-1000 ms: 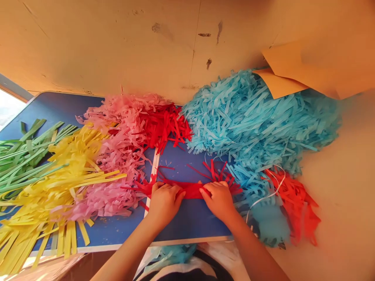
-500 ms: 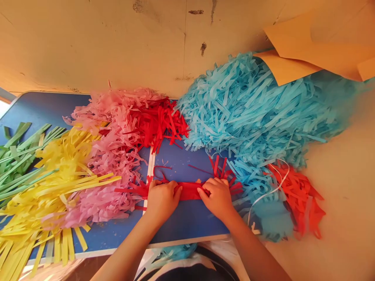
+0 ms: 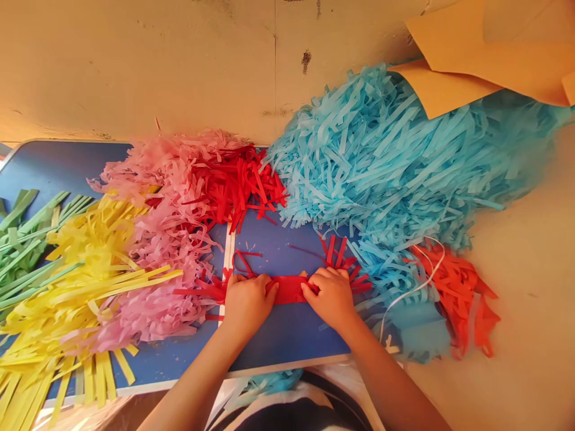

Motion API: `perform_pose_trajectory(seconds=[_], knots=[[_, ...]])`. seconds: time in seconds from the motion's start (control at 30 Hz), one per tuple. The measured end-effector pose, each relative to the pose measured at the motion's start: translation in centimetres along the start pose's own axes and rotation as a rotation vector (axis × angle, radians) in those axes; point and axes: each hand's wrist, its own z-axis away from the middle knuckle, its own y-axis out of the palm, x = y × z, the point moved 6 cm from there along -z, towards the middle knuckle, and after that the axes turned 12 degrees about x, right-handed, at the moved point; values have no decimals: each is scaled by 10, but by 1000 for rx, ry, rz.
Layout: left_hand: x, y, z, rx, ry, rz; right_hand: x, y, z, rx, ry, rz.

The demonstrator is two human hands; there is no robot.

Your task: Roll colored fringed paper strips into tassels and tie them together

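Observation:
Between my hands lies a strip of red tissue paper, flat in its middle and cut into fringes at both ends. My left hand is closed on its left part, thumb toward the middle. On the right part, my right hand is closed too, its thumb and fingers pinching the paper. Fringe ends stick out beyond both hands. The strip rests on or just above the blue table; I cannot tell which.
To the left lie fringed bundles of pink paper, yellow paper and green paper. A red fringed bundle sits behind. Blue fringes heap at right, near orange-red fringes, white string and orange sheets.
Both hands keep their grip on the red strip, which looks slightly flatter between them. The view has shifted a little.

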Motion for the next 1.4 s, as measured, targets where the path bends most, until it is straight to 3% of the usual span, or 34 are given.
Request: perform_pose_trajectory(seconds=[0.1, 0.17, 0.27, 0.37, 0.63, 0.9, 1.17, 1.27, 1.4], knots=[[-1, -9, 8, -185, 4, -3, -2, -6, 4, -61, 65, 19], [-8, -15, 13, -308, 136, -73, -4, -13, 9, -150, 105, 55], [-24, -7, 19, -218, 482, -249, 3, -18, 13, -180, 26, 144], [-28, -2, 24, -103, 636, -324, 15, -14, 12, -35, -158, 242], [-30, -7, 26, -150, 634, -369, 27, -13, 24, 187, -433, 214], [-6, -18, 22, -309, 591, -176, -10, -2, 4, 132, -351, -37], [-9, -14, 25, -407, 591, -268, -13, -6, 4, 104, -306, -118], [3, -16, 19, -391, 582, -128, -14, -10, 5, 107, -339, -132], [14, -15, 10, -268, 506, 53, -19, -11, 1, 126, -320, -158]])
